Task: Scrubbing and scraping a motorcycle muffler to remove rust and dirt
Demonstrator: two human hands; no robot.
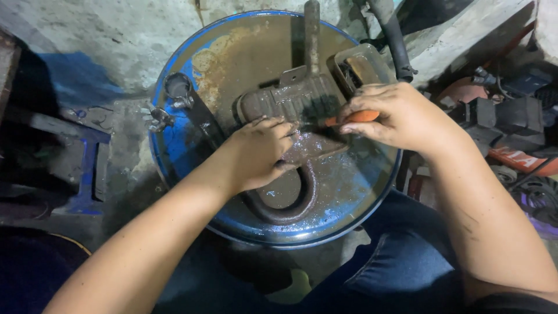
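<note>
Two hands at work over the blue drum top. Your left hand lies palm down on the rusty metal part, fingers curled over its near edge, pinning it flat. Your right hand is closed around the orange handle of a brush, bristles touching the part's wet middle. Part sits centre of the drum, its loop end toward you. Black hose far right; hose clamps far left.
</note>
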